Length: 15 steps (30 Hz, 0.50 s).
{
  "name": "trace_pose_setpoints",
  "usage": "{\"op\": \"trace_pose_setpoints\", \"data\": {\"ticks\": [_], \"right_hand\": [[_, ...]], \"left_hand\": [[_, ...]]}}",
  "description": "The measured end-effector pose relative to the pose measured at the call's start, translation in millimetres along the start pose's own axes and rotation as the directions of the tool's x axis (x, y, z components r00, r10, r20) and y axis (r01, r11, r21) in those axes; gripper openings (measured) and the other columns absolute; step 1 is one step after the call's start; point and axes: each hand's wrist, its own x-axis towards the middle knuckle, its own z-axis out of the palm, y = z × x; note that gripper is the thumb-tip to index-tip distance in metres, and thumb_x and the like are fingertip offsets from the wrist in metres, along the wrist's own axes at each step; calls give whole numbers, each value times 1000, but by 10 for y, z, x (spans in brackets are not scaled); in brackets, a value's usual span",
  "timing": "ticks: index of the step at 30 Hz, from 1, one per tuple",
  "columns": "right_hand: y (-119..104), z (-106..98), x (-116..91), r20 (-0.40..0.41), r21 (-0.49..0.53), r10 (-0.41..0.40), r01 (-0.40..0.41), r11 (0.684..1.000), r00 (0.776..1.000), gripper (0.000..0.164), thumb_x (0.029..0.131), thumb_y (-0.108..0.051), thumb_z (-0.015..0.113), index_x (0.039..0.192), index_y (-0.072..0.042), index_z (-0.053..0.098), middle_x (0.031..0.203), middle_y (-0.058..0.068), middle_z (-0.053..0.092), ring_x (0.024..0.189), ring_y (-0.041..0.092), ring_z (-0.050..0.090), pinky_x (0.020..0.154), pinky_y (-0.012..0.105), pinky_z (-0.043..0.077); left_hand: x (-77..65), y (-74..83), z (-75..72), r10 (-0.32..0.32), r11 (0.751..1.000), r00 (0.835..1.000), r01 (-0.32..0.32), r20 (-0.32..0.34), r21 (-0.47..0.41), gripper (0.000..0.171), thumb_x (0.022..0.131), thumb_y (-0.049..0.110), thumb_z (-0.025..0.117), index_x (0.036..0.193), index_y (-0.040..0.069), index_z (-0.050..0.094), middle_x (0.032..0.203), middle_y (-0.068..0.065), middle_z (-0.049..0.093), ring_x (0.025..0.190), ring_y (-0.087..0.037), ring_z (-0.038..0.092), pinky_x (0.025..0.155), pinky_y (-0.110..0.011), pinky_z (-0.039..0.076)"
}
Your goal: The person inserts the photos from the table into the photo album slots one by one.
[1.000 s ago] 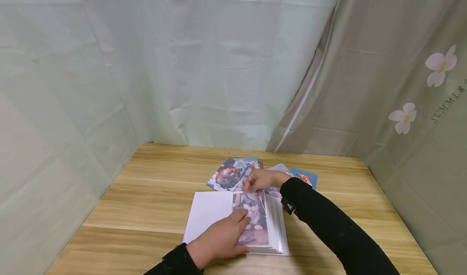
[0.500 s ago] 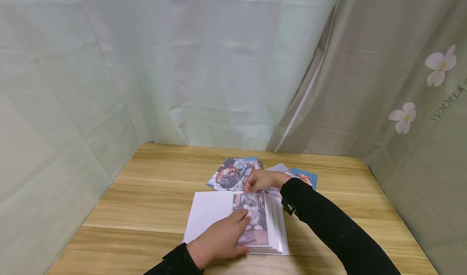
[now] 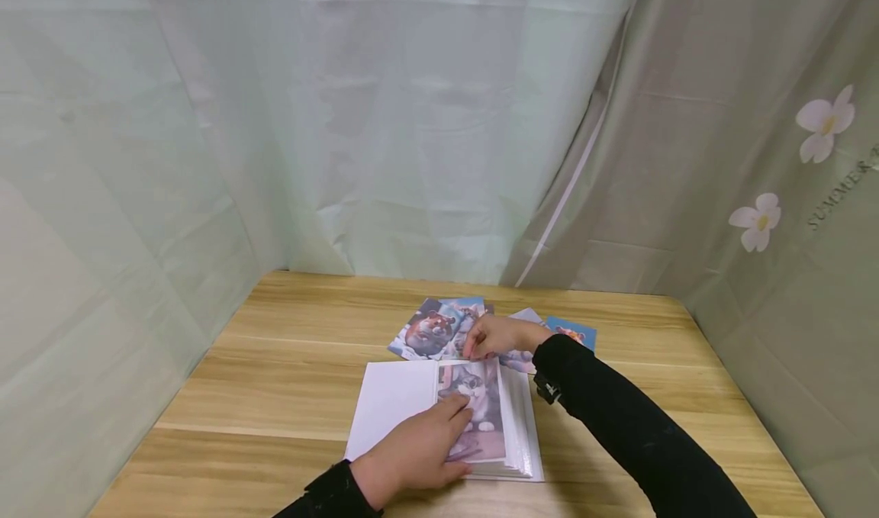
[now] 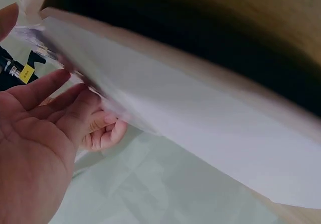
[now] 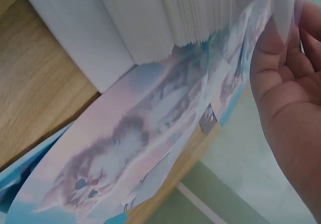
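An open white photo album [image 3: 394,396] lies on the table, with a grey-and-white kitten picture [image 3: 484,400] in the clear pocket of its right-hand page. My left hand [image 3: 419,445] rests on the lower left of that page, fingers extended over the picture. At the page's top edge, my right hand [image 3: 491,336] pinches the picture's upper edge; whether it also has the clear pocket is hidden. A pale pointed corner [image 5: 285,13] shows at the right fingers in the right wrist view. The left palm [image 4: 40,138] faces the page in the left wrist view.
Several loose animal pictures [image 3: 429,331] lie behind the album, partly under my right hand. One blue picture [image 3: 577,333] lies farther right. The wooden table [image 3: 275,388] meets a pale curtain [image 3: 426,159] at the back.
My right hand has shifted slightly up and right. The picture's upper right corner shows a little higher, with less glare on it. The left hand stays in place.
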Motion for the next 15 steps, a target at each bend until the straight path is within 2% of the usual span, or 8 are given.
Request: {"op": "trace_pose_setpoints", "data": {"ticks": [5,9,13,15], "right_hand": [[35,-59,-81,-34,53,-19,21,998,999,14,92,6,62,104,10,70,82,4,67,65,11,51,66,34,49],[55,-105,-155,-71,43,-19,22,999,997,15,94,3,62,105,8,70,84,4,68,68,13,53,71,43,52],[78,-131,-224,-102,13,-4,5,1000,995,16,95,-1,63,107,6,71,88,6,70,71,12,56,77,51,54],[84,-143,-258,-116,8,9,-8,1000,993,16,96,-1,63,108,5,72,92,9,71,74,14,59,80,51,54]], "left_hand": [[24,17,-10,57,998,998,-56,-37,20,63,94,46,65,138,1,56,143,-12,53,131,-20,52,106,-29,45],[38,27,-20,82,996,995,-80,-59,34,59,96,44,63,137,2,57,141,-11,55,130,-19,53,106,-30,45],[49,44,-24,98,995,994,-96,-57,31,56,96,42,63,135,2,59,141,-11,56,130,-19,53,106,-30,46],[58,52,-22,97,995,994,-96,-47,23,56,96,41,64,136,3,59,142,-10,55,131,-19,53,106,-30,45]]}}
